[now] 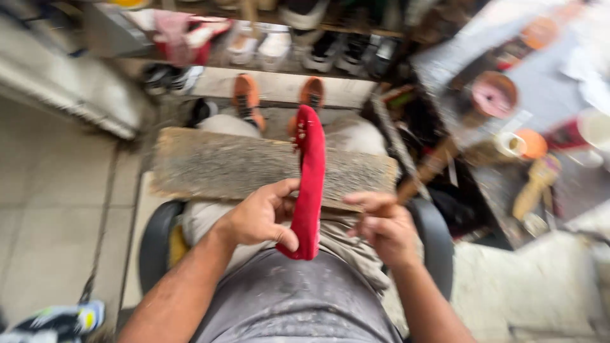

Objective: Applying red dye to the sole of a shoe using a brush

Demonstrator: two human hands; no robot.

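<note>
- Over our lap board [222, 166]: red shoe sole [309, 184], edge-on.
- Left hand [257, 217] grip closed around sole's near end.
- Right hand [384, 227] curled just beside it; grip state unclear, blurred.

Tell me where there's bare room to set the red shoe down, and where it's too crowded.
The wooden board across the lap is bare left of the red shoe, which the left hand grips; a shorter bare stretch lies right of it, above the right hand. The tiled floor at left is open. The bench at right and shoe shelf ahead are crowded.
</note>
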